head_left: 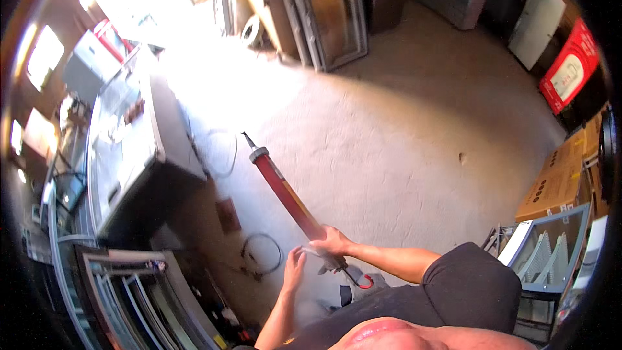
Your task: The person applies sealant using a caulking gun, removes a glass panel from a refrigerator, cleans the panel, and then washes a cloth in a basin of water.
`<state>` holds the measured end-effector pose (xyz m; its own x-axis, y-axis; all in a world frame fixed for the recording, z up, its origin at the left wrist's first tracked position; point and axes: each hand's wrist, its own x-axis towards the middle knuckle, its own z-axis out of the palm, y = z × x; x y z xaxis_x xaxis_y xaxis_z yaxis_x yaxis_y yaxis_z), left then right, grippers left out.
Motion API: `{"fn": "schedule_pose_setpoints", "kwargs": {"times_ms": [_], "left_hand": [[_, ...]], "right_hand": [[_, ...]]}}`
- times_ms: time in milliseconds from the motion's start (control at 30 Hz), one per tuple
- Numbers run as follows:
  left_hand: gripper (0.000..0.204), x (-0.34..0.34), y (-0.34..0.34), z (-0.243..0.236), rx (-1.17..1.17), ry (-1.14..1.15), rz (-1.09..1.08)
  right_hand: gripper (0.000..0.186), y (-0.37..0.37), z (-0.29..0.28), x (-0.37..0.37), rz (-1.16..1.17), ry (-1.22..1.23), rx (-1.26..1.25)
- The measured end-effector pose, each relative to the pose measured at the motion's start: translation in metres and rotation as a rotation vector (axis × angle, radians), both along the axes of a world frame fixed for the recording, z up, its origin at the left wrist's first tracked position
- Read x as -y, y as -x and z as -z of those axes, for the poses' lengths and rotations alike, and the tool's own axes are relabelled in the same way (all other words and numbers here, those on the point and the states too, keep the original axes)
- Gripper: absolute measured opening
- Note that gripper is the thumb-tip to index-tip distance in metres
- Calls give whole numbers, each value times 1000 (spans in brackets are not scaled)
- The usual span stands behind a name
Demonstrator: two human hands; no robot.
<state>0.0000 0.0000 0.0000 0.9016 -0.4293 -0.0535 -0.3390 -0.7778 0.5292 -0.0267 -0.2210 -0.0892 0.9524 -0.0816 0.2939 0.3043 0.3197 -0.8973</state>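
Caulking gun point(289, 203) slants down to the right above the pale floor point(395, 175): dark pointed nozzle point(249, 140), grey collar point(258, 153), long red barrel point(277, 185). Left grip point(295, 268) sits just beside its rear end; whether it pinches anything, I cannot tell. Right grip point(334, 241) is wrapped around the barrel's rear.

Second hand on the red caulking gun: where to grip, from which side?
Probably mid-barrel on the red caulking gun, from the left: that long cylinder is exposed there, while the right hand holds the rear and the nozzle is thin and tapered.
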Motion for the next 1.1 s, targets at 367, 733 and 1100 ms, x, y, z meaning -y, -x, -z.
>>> {"fn": "schedule_pose_setpoints", "kwargs": {"times_ms": [367, 733, 1100], "left_hand": [[45, 458, 121, 93, -639, 949, 251], [47, 579, -108, 45, -845, 926, 561], [62, 775, -358, 14, -523, 928, 691]], "right_hand": [[58, 191, 13, 381, 386, 728, 9], [76, 29, -62, 520, 183, 1517, 10], [74, -226, -47, 670, 707, 1302, 119]]}}
